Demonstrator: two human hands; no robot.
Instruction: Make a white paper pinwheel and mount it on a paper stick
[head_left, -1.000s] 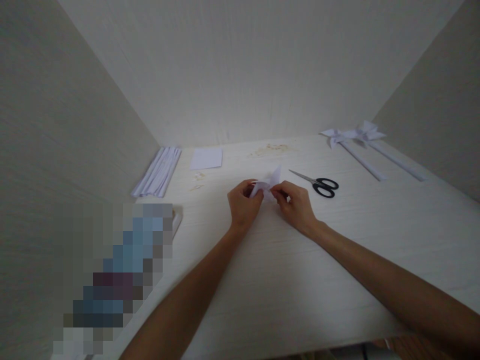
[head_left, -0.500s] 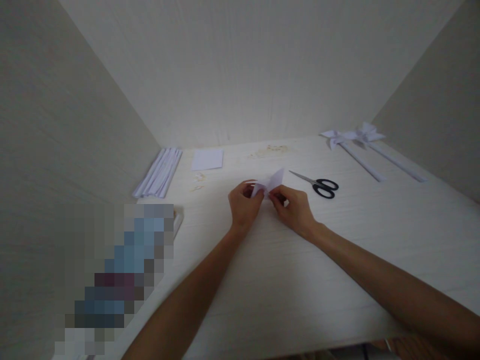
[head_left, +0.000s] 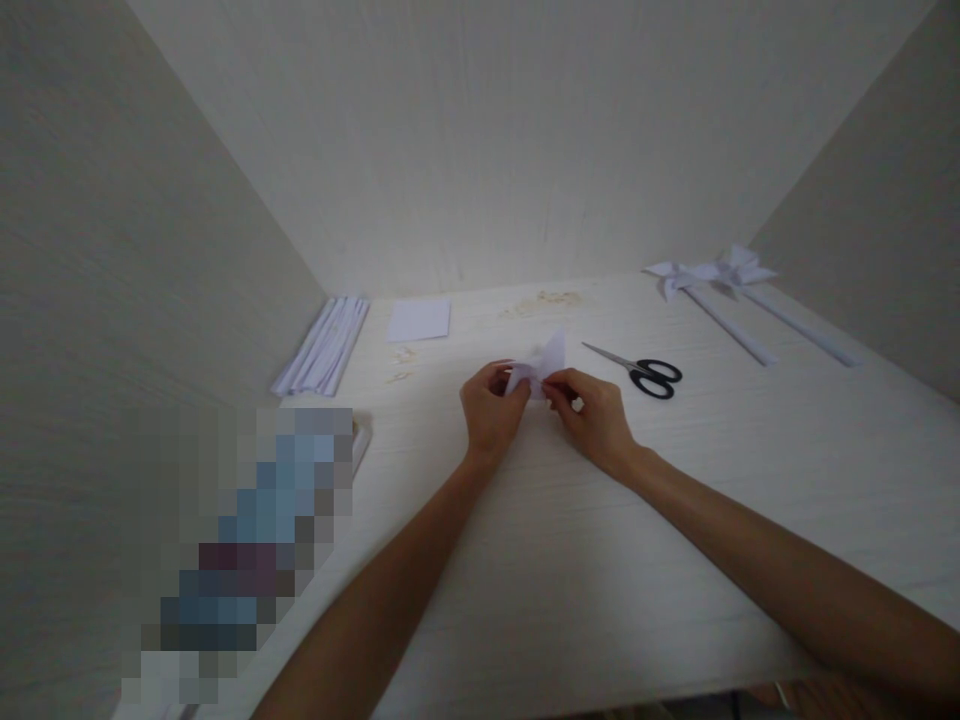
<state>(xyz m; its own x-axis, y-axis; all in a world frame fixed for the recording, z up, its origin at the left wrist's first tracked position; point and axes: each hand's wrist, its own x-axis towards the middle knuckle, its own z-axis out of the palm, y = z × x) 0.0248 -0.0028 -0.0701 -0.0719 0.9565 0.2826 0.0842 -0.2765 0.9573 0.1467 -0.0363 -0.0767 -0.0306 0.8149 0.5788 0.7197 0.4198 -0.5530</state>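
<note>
A small folded piece of white paper is held just above the pale table, near its middle. My left hand pinches its left side, fingers closed on the fold. On the paper's right side my right hand also grips it with thumb and fingertips together. One pointed flap of the paper sticks up behind my fingers. Black-handled scissors lie just right of my right hand, blades pointing left.
Two finished white paper pinwheels on sticks lie at the back right. A bundle of white paper strips rests against the left wall, a white paper square beside it. Walls enclose the table on three sides. A blurred object stands front left.
Both hands stay pinched on the folded paper. The raised flap has shifted slightly between frames as the fingers work the fold; the view has drifted a little.
</note>
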